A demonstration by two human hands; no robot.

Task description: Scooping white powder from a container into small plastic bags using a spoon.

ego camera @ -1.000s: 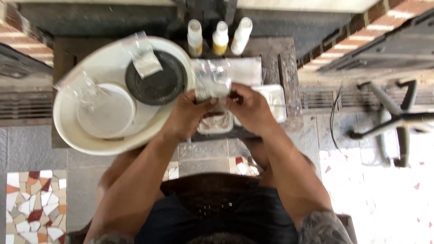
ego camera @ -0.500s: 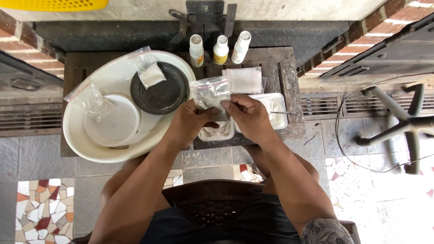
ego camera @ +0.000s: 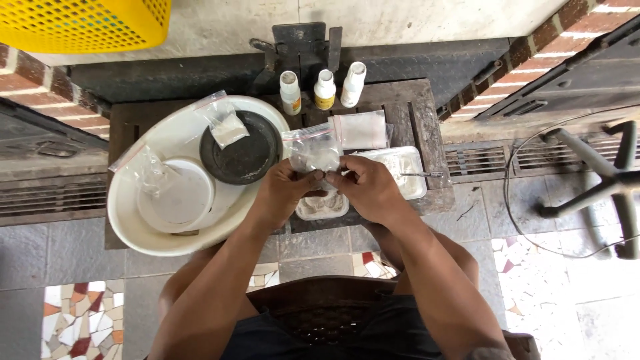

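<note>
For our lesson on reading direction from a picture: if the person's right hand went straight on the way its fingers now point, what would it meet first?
The right hand points left, toward the left hand. It already pinches the small clear bag held between both hands, so past the bag it would probably meet the left hand's fingertips first; depth is unclear.

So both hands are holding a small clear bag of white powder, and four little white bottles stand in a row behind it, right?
Not quite: the head view shows three small white bottles in the row, not four. The rest holds: the left hand and the right hand together hold the small clear bag of white powder in front of them.
</note>
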